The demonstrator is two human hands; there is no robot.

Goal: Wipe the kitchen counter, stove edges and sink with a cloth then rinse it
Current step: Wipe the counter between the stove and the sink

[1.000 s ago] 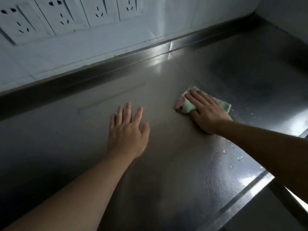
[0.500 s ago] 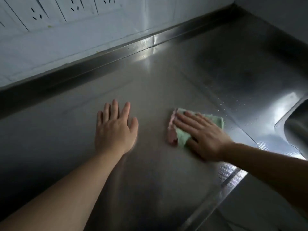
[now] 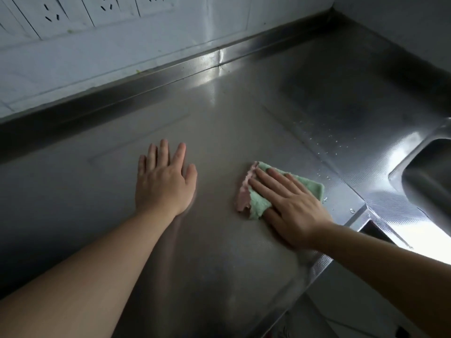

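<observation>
Green-and-pink cloth (image 3: 261, 203) — pressed flat by right hand (image 3: 296, 211), fingers straight. Left hand (image 3: 164, 182) — laid spread on steel counter (image 3: 219, 118). Sink (image 3: 429, 172) seen far right.

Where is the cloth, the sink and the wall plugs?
cloth (image 3: 308, 185), head view, green part by the fingers.
sink (image 3: 429, 176), head view, inner wall of the basin.
wall sockets (image 3: 52, 17), head view, white face plate.

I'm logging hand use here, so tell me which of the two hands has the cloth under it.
The right hand, nearer the sink, presses flat on the green and pink cloth. The left hand lies flat on the bare steel counter.
</observation>
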